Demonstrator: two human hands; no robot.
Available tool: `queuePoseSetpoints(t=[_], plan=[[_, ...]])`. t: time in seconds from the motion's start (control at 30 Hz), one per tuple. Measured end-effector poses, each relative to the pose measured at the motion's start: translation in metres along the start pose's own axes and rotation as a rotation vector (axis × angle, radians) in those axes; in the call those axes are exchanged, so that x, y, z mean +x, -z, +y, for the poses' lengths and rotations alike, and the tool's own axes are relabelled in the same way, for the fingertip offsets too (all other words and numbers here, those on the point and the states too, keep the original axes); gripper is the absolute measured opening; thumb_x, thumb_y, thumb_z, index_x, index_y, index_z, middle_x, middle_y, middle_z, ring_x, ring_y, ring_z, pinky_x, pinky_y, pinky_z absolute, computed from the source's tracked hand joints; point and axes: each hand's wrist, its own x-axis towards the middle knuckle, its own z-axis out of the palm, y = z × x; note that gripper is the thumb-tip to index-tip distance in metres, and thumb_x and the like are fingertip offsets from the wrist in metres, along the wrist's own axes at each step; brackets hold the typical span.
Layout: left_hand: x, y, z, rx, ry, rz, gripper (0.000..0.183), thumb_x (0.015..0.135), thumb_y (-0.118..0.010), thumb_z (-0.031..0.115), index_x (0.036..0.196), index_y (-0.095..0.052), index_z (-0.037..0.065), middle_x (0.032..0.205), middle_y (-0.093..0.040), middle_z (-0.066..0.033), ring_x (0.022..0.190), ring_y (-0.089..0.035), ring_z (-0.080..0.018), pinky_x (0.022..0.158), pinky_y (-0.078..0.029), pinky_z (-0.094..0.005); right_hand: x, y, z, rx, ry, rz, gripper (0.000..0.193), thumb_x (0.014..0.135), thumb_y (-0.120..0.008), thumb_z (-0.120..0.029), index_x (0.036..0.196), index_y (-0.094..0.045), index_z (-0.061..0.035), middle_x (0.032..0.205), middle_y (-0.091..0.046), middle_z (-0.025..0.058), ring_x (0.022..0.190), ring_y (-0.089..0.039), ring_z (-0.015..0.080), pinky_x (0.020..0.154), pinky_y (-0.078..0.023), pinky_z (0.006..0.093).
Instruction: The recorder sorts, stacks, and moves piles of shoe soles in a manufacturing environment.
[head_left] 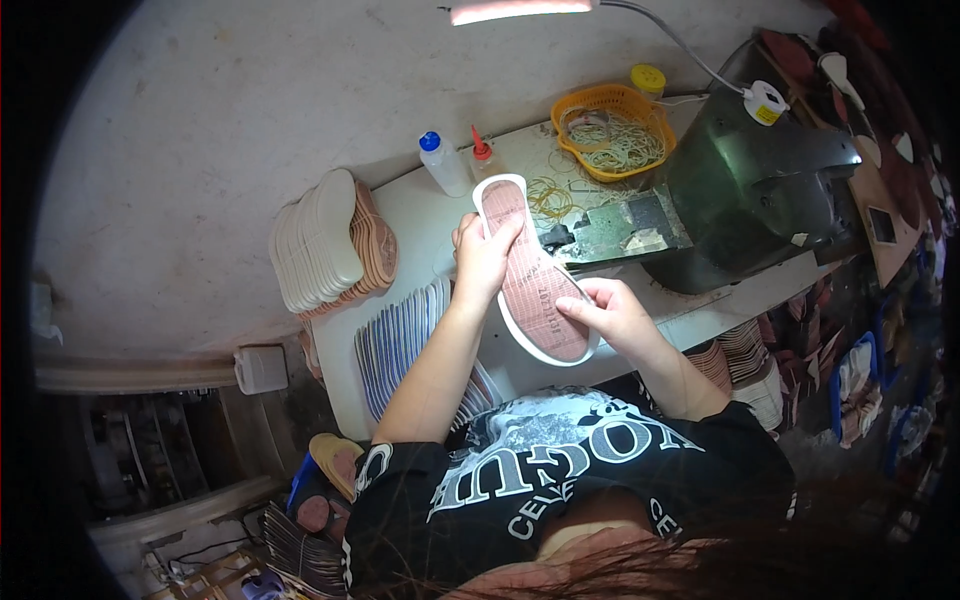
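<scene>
Between both hands I hold up a shoe insole (pixel 533 280), reddish-brown on its face with a white rim and dark printing. My left hand (pixel 485 252) grips its narrower upper part, thumb lying on the face. Lower down, my right hand (pixel 610 310) pinches the wide end at its right edge, thumb on top and fingers behind. Just beyond the insole is the dark green sewing machine (pixel 760 190) with its flat metal arm (pixel 630 228). Under my left forearm a row of striped insoles (pixel 400 335) stands on the white table (pixel 455 255).
Stacked white and tan soles (pixel 325 240) stand at the table's left. A blue-capped bottle (pixel 441 163) and a red-tipped bottle (pixel 482 150) are behind the insole. An orange basket (pixel 570 100) holds loose bands. A lamp (pixel 520 12) hangs above; more soles (pixel 755 370) sit below right.
</scene>
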Motion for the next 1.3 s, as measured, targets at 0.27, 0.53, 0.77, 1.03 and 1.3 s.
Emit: queuePoseSetpoints(t=[0.27, 0.53, 0.77, 1.03, 1.3], plan=[[0.011, 0.0, 0.016, 0.205, 0.026, -0.019, 0.043, 0.078, -0.066, 0.044, 0.092, -0.07, 0.004, 0.105, -0.059, -0.0135, 0.11, -0.046, -0.0295, 0.095, -0.036, -0.0435, -0.01, -0.009, 0.014, 0.097, -0.316, -0.14, 0.028, 0.089, -0.065, -0.022, 0.102, -0.064, 0.0024, 0.085, -0.069, 0.0111, 0.071, -0.066, 0.0124, 0.062, -0.052, 0.023], [0.035, 0.012, 0.015, 0.527, -0.119, 0.131, 0.072, 0.076, -0.067, 0.052, 0.125, -0.052, 0.0, 0.137, -0.042, -0.0242, 0.127, -0.034, -0.0388, 0.107, -0.027, -0.0441, 0.001, -0.039, 0.02, 0.305, -0.17, 0.073, 0.028, 0.09, -0.061, -0.021, 0.099, -0.062, 0.0051, 0.077, -0.068, 0.0148, 0.063, -0.067, 0.0172, 0.057, -0.052, 0.0245], [0.066, 0.043, 0.065, 0.525, -0.281, -1.093, 0.053, 0.066, -0.076, 0.051, 0.102, -0.064, 0.014, 0.118, -0.057, -0.0101, 0.128, -0.037, -0.0305, 0.113, -0.006, -0.0489, 0.028, -0.043, 0.02, 0.36, -0.097, 0.114, 0.028, 0.091, -0.06, -0.025, 0.095, -0.063, 0.0028, 0.076, -0.067, 0.013, 0.062, -0.066, 0.0158, 0.058, -0.052, 0.0244], [0.076, 0.048, 0.07, 0.608, -0.257, -1.042, 0.042, 0.072, -0.076, 0.046, 0.086, -0.061, 0.009, 0.071, -0.055, -0.0051, 0.074, -0.052, -0.0168, 0.068, -0.043, -0.031, 0.034, -0.047, 0.013, 0.437, -0.093, 0.197, 0.039, 0.093, -0.058, -0.031, 0.104, -0.06, 0.0055, 0.087, -0.067, 0.0153, 0.072, -0.068, 0.0185, 0.064, -0.056, 0.0264], [0.046, 0.061, 0.058, 0.433, -0.04, -0.946, 0.038, 0.079, -0.073, 0.04, 0.081, -0.058, 0.005, 0.067, -0.052, 0.0022, 0.064, -0.046, -0.006, 0.055, -0.039, -0.0249, 0.034, -0.042, 0.012, 0.367, -0.04, 0.18, 0.037, 0.093, -0.058, -0.028, 0.106, -0.06, 0.006, 0.089, -0.068, 0.0151, 0.075, -0.069, 0.0189, 0.063, -0.057, 0.0247]])
